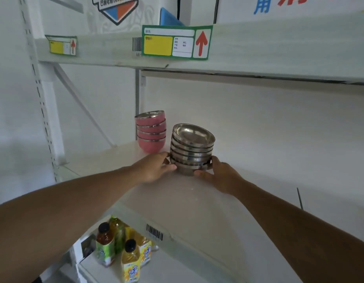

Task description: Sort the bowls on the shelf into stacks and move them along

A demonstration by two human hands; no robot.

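Both stacks sorted; left hand [154, 167] and right hand [217, 174] grip the steel bowl stack [192, 149] base; next slide it along the shelf [197, 201], keeping it upright beside the pink stack [151, 132]

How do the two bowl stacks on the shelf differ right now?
The stack of pink bowls with metal rims has four bowls; the stack of plain stainless steel bowls has more. The pink stack stands untouched farther back; the steel stack is gripped at its base by the left hand and right hand. Both are nested, openings up.

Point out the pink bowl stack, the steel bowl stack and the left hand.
pink bowl stack [151, 131], head view, side of stack.
steel bowl stack [192, 149], head view, stacked rims.
left hand [154, 167], head view, back of hand.
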